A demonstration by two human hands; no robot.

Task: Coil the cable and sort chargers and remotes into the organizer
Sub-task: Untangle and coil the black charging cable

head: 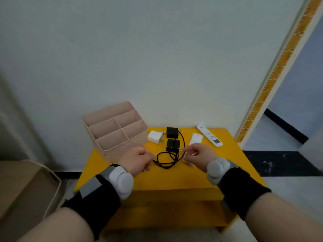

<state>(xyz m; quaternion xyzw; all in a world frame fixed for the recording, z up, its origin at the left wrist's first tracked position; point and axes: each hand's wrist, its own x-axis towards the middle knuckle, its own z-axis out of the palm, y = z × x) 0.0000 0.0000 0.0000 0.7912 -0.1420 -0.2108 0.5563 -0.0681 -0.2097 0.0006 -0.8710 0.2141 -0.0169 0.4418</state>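
Pink organizer (115,135) sits at the left rear of the yellow table (174,179), five compartments, nothing visible inside. Left hand (138,160) is just in front of it, fingers pinched on one end of the black cable (167,159). Cable lies in a loose loop on the table between both hands, running up to the rear black charger (172,132). White charger (154,137) lies beside the organizer; the front black charger (173,145) sits just above the loop. Right hand (196,156) pinches the cable's other side near that charger's prongs. Small white remote (195,139) is partly behind the right hand; long white remote (209,137) lies at the right rear, angled.
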